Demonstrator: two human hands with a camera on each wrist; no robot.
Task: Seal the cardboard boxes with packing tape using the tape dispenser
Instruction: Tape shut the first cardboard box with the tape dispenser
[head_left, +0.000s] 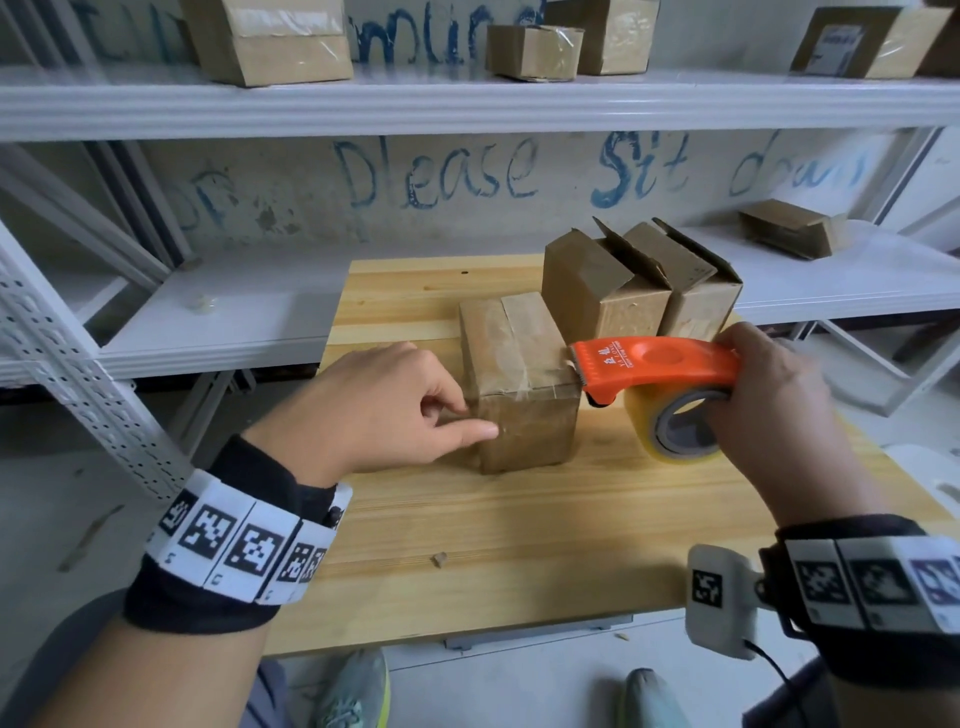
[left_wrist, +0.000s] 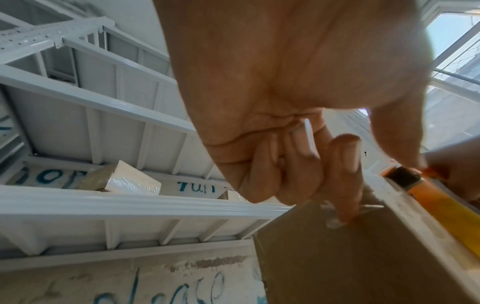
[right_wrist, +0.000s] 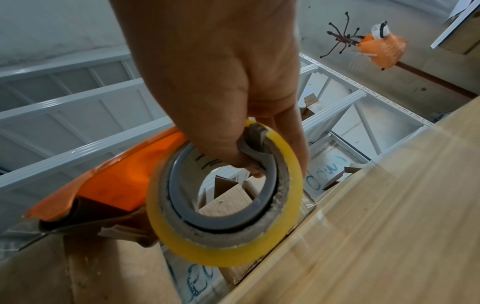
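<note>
A closed cardboard box (head_left: 519, 379) with clear tape over its top stands in the middle of the wooden table (head_left: 519, 545). My left hand (head_left: 395, 410) holds its near left corner: the thumb lies on the front face, the index fingertip (left_wrist: 342, 214) presses the side, and the other fingers are curled. My right hand (head_left: 769, 395) grips the orange tape dispenser (head_left: 654, 364) with its yellowish tape roll (head_left: 675, 431). The dispenser's toothed blade sits at the box's top right edge. In the right wrist view the thumb hooks into the roll (right_wrist: 226, 205) beside the orange body (right_wrist: 111, 185).
Two taller boxes with raised flaps (head_left: 608, 291) (head_left: 696, 296) stand right behind the taped box. A flattened box (head_left: 789, 228) lies on the white shelf at the right. More boxes (head_left: 275, 41) sit on the upper shelf (head_left: 467, 98).
</note>
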